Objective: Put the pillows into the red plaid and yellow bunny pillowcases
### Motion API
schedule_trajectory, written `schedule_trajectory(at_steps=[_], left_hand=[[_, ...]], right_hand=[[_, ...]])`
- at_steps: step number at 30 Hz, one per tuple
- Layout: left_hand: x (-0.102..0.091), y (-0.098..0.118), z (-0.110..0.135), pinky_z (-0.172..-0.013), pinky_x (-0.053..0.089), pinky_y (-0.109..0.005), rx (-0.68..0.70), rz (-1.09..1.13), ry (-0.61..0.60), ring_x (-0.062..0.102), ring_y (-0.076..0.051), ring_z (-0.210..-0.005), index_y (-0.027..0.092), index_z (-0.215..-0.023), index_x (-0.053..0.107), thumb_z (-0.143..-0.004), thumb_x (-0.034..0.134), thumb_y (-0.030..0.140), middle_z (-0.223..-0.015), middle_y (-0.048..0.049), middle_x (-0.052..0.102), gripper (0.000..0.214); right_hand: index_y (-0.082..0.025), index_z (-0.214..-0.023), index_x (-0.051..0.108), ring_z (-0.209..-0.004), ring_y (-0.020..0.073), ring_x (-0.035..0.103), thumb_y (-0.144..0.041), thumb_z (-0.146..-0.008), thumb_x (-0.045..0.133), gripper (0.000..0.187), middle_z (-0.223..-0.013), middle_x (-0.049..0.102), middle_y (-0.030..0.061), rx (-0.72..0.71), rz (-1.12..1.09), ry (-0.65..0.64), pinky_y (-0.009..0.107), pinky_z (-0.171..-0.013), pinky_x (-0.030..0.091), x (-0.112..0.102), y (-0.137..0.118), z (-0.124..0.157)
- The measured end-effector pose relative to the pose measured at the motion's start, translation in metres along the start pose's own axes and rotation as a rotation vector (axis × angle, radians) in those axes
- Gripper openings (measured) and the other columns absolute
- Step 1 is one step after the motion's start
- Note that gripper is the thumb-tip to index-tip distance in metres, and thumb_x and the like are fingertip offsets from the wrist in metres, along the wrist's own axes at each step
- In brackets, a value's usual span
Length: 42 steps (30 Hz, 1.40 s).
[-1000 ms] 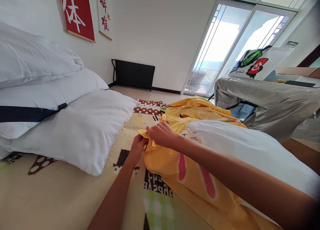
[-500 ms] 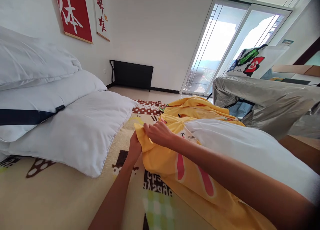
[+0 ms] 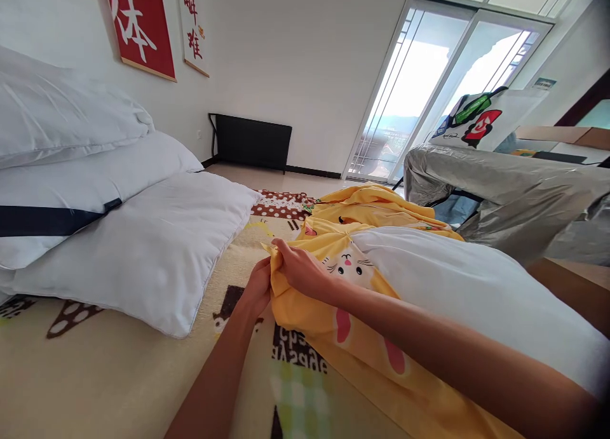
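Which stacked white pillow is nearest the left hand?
The lower pillow, directly under the dark-banded pillow: its edge comes closest to the left hand gripping yellow fabric. The banded one and top pillow end farther left.

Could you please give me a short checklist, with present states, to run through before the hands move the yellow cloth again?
1. Left hand has the yellow cloth at its edge: ok.
2. Right hand grips the cloth close beside it: ok.
3. Cloth lies flat near the hands: not ok, it is gathered and creased.
4. Lowest white pillow is apart from both hands: ok.
5. Every fingertip is placed well: cannot tell, some are hidden by the cloth.
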<state>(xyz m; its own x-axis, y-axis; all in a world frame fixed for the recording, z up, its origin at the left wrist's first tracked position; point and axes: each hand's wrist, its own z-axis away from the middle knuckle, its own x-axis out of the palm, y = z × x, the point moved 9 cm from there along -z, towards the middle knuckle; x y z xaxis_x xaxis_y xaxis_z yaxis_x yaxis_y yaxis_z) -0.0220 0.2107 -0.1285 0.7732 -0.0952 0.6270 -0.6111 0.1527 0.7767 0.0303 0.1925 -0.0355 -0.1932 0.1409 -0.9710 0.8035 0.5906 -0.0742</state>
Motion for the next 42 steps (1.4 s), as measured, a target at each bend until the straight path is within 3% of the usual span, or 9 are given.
schedule_trajectory(at_steps=[4,6,11,15,20,29,37,42], left_hand=[[0.005,0.000,0.001,-0.060,0.045,-0.024,-0.056,0.004,-0.068,0.064,-0.020,-0.073,0.009,-0.080,0.068,-0.054,0.082,0.025,-0.069,-0.0059,0.066,0.033],[0.007,0.001,0.001,-0.059,0.046,-0.024,-0.078,0.005,-0.096,0.064,-0.021,-0.074,0.008,-0.080,0.069,-0.053,0.082,0.021,-0.070,-0.0068,0.067,0.032],[-0.005,0.006,-0.005,-0.067,0.050,-0.026,-0.082,0.033,-0.086,0.067,-0.022,-0.076,0.008,-0.088,0.069,-0.054,0.078,0.011,-0.076,-0.0077,0.070,0.035],[-0.017,0.000,-0.014,-0.071,0.052,-0.028,-0.111,0.075,-0.076,0.068,-0.023,-0.081,0.010,-0.095,0.068,-0.064,0.071,0.013,-0.081,-0.0090,0.072,0.031],[-0.012,-0.006,-0.013,-0.075,0.054,-0.030,-0.193,0.120,-0.125,0.068,-0.024,-0.086,0.012,-0.106,0.067,-0.073,0.061,0.014,-0.086,-0.0086,0.073,0.034],[-0.012,-0.005,-0.009,-0.087,0.052,-0.032,-0.229,0.142,-0.166,0.067,-0.024,-0.093,0.012,-0.117,0.062,-0.073,0.059,0.011,-0.095,-0.0090,0.072,0.044],[-0.013,0.000,-0.009,-0.087,0.050,-0.032,-0.205,0.169,-0.135,0.064,-0.025,-0.101,0.018,-0.108,0.066,-0.077,0.058,0.012,-0.099,-0.0087,0.072,0.033],[-0.014,0.008,-0.008,-0.082,0.051,-0.032,-0.126,0.167,-0.068,0.065,-0.026,-0.098,0.019,-0.103,0.068,-0.075,0.059,0.011,-0.097,-0.0082,0.072,0.030]], right_hand=[[-0.015,-0.127,0.036,-0.079,0.0152,0.057,-0.007,-0.085,0.039,0.043,-0.099,0.063,0.0070,-0.023,-0.155,0.031,0.024,-0.065,0.039,-0.004,0.002,0.009],[-0.015,-0.122,0.039,-0.084,0.0156,0.057,-0.007,-0.085,0.041,0.038,-0.103,0.061,0.0070,-0.061,-0.121,0.063,0.025,-0.067,0.039,-0.007,0.000,0.014],[-0.015,-0.091,0.052,-0.085,0.0226,0.053,-0.014,-0.089,0.042,0.010,-0.090,0.058,0.0079,-0.244,0.402,0.131,0.034,-0.071,0.038,-0.004,-0.023,0.042],[-0.013,-0.089,0.054,-0.080,0.0231,0.053,-0.013,-0.089,0.046,0.008,-0.085,0.058,0.0090,-0.255,0.581,0.042,0.035,-0.068,0.038,0.012,-0.021,0.058],[-0.015,-0.088,0.054,-0.078,0.0204,0.057,-0.007,-0.089,0.046,0.011,-0.083,0.061,0.0073,-0.215,0.540,-0.104,0.033,-0.069,0.037,0.017,-0.007,0.065],[-0.015,-0.084,0.055,-0.071,0.0175,0.059,-0.010,-0.090,0.050,0.009,-0.078,0.062,0.0047,-0.227,0.493,-0.184,0.032,-0.070,0.033,-0.003,-0.004,0.083],[-0.015,-0.083,0.055,-0.071,0.0168,0.058,-0.010,-0.087,0.054,0.006,-0.078,0.062,0.0051,-0.216,0.479,-0.288,0.031,-0.073,0.031,-0.007,0.010,0.103],[-0.016,-0.080,0.057,-0.072,0.0175,0.060,-0.005,-0.082,0.053,0.011,-0.078,0.064,0.0057,-0.107,0.447,-0.328,0.031,-0.068,0.029,-0.016,0.023,0.109]])
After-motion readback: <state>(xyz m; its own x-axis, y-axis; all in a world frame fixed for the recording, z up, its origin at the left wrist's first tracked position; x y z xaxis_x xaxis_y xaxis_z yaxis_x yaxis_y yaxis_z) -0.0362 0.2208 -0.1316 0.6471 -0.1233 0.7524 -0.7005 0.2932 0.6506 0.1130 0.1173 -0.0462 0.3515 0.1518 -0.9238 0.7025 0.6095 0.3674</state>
